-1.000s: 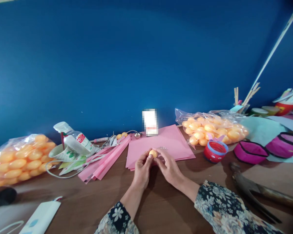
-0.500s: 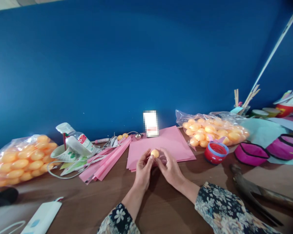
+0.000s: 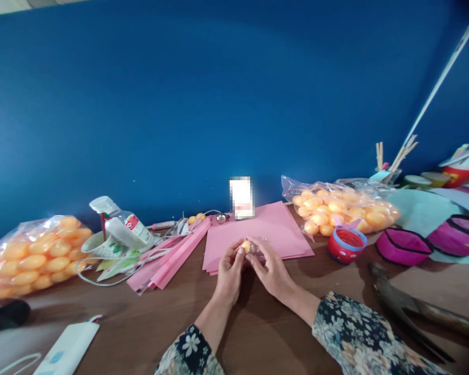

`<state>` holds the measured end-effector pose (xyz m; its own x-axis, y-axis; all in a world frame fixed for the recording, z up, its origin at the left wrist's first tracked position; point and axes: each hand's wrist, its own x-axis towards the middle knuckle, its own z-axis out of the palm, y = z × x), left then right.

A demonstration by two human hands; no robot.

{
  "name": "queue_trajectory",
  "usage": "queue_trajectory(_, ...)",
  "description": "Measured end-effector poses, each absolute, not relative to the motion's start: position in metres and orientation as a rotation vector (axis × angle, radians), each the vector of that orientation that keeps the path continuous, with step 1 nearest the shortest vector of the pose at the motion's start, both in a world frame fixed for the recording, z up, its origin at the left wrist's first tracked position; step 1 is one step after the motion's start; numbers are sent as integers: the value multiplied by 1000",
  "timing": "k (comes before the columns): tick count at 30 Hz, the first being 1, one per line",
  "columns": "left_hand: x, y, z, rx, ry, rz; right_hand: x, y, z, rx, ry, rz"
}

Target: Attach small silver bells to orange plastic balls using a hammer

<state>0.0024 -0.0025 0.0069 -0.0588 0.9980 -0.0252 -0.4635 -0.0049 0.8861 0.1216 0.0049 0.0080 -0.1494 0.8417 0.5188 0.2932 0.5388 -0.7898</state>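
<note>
A small orange ball [image 3: 246,244] sits between the fingertips of both my hands, just in front of the pink paper sheets [image 3: 258,227]. My left hand [image 3: 230,268] is closed around its left side with the thumb on the near side. Curled in from the right, my right hand [image 3: 272,268] has its thumb and fingers at a shiny, clear plastic piece [image 3: 255,247] that partly covers the ball. The exact form of this plastic is hard to make out.
Bags of orange balls lie left [image 3: 35,260] and right [image 3: 336,211]. Pink paper strips [image 3: 175,258], a plastic bottle [image 3: 131,229] and cables are on the left. A red cup [image 3: 346,246], magenta fabric bands [image 3: 402,246] and a hammer [image 3: 406,302] lie to the right. A blue wall [image 3: 219,104] stands behind.
The ball shows less between my fingers, and clear plastic now covers its right side. My hands have stayed in nearly the same place.
</note>
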Motion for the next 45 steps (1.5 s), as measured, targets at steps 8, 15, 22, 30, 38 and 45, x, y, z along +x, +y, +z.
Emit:
queue_trajectory(8, 2, -1, 4, 823, 916, 1432, 123, 3, 10, -968, -1665, 761)
queue_trajectory(15, 3, -3, 9, 804, 880, 1414, 123, 6, 11, -940, -1669, 732)
queue_trajectory(22, 2, -3, 10, 787, 857, 1419, 121, 4, 10, -864, -1752, 606)
queue_trajectory(30, 2, -3, 9, 721, 888, 1440, 123, 5, 6, -952, -1738, 600)
queue_trajectory(38, 2, 0, -2, 809, 870, 1426, 124, 5, 9, -946, -1745, 694)
queue_trajectory(45, 3, -4, 4, 795, 868, 1426, 123, 6, 7, -949, -1706, 611)
